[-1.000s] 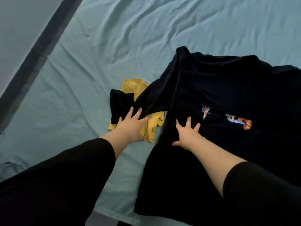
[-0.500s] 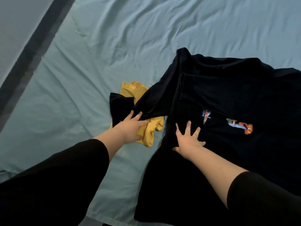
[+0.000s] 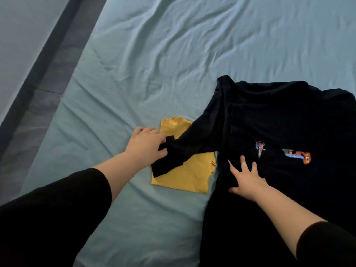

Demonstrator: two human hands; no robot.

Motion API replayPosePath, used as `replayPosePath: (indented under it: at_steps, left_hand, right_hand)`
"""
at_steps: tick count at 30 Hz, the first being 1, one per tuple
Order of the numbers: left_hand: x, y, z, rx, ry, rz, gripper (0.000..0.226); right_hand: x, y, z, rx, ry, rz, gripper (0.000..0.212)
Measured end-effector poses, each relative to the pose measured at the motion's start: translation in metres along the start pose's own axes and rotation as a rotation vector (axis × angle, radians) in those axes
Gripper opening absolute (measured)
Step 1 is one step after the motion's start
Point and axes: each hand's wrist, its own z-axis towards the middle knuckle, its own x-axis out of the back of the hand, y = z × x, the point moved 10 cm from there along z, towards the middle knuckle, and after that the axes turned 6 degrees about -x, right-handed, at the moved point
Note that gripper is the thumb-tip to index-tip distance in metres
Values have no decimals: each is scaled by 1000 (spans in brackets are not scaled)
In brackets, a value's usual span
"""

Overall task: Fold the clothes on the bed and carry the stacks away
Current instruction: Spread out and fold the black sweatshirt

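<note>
A large black long-sleeved shirt (image 3: 279, 120) with small coloured prints lies spread on the right half of the bed. Its left sleeve (image 3: 185, 149) stretches out over a folded yellow garment (image 3: 185, 176). My left hand (image 3: 144, 145) grips the cuff end of that sleeve, lifted a little over the yellow garment's left edge. My right hand (image 3: 246, 180) presses flat with spread fingers on the shirt's body, just right of the yellow garment.
The light blue bedsheet (image 3: 154, 60) is wrinkled and covers the whole bed. The bed's left edge runs diagonally beside a dark floor strip (image 3: 44, 74) and a pale wall at far left.
My left hand closed on the black sleeve cuff and pulled it left and up, uncovering more of the yellow garment. My right hand stayed pressed on the shirt.
</note>
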Motion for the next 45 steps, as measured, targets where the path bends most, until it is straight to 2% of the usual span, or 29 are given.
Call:
replayPosePath:
  at_steps: [2, 4, 5, 6, 7, 8, 10, 11, 13, 15, 17, 18, 20, 22, 26, 27, 29, 31, 33, 35, 37, 40, 45]
  left_hand:
    - [11, -17, -13, 111, 24, -320, 17]
    - [15, -33, -25, 229, 21, -590, 14]
    - [18, -40, -32, 274, 28, -683, 13]
    - [21, -46, -38, 306, 37, -773, 12]
    - [23, -52, -44, 333, 40, -865, 12]
    - [24, -58, -49, 356, 36, -954, 14]
    - [22, -70, -59, 394, 0, -1102, 17]
    - [21, -76, -64, 406, -20, -1156, 19]
    - [19, -92, -74, 441, -36, -1225, 22]
    - [18, -111, -85, 494, -3, -1278, 23]
    - [16, -129, -96, 547, 43, -1338, 18]
    - [13, -135, -103, 588, 42, -1376, 14]
    - [3, -144, -116, 700, 5, -1426, 24]
    - [-10, -171, -127, 766, 60, -1376, 27]
    - [-27, -192, -126, 927, 216, -1371, 9]
    - [-33, -199, -128, 972, 229, -1357, 13]
    - [-40, -219, -130, 993, 211, -1248, 22]
    - [-42, -241, -137, 988, 209, -1083, 21]
    - [-45, -248, -150, 989, 142, -1016, 21]
    - [-55, -240, -161, 949, 13, -1057, 27]
    - [-61, -236, -167, 906, -26, -1103, 27]
    - [-52, -254, -170, 926, 157, -1258, 19]
    - [0, -313, -161, 842, 391, -1132, 23]
  right_hand:
    - [22, -5, -16, -88, 33, 138, 74]
    - [60, -21, -43, -118, 306, 491, 32]
    - [76, -35, -63, -102, 447, 724, 28]
    - [83, -54, -79, -67, 505, 914, 34]
    - [82, -82, -88, -13, 459, 1072, 35]
    - [75, -116, -92, 50, 335, 1218, 32]
    - [58, -188, -99, 155, -6, 1454, 45]
    - [57, -215, -102, 184, -114, 1549, 49]
    - [69, -252, -106, 224, -169, 1694, 43]
    - [83, -280, -108, 271, -147, 1765, 44]
    - [93, -316, -114, 352, -205, 1747, 49]
    - [93, -335, -117, 381, -246, 1685, 51]
    - [89, -365, -123, 409, -322, 1542, 55]
    - [79, -405, -128, 455, -402, 1372, 54]
    - [70, -419, -136, 573, -401, 1116, 46]
    - [65, -416, -131, 571, -395, 1115, 43]
    - [53, -395, -111, 450, -350, 1226, 27]
    - [32, -353, -86, 216, -278, 1309, 10]
    - [0, -314, -70, -38, -294, 1350, 21]
    - [-23, -305, -64, -167, -427, 1536, 21]
    - [-25, -316, -60, -159, -510, 1810, 25]
    - [-17, -333, -57, -132, -475, 2093, 24]
    - [-7, -363, -65, -91, -539, 2168, 23]
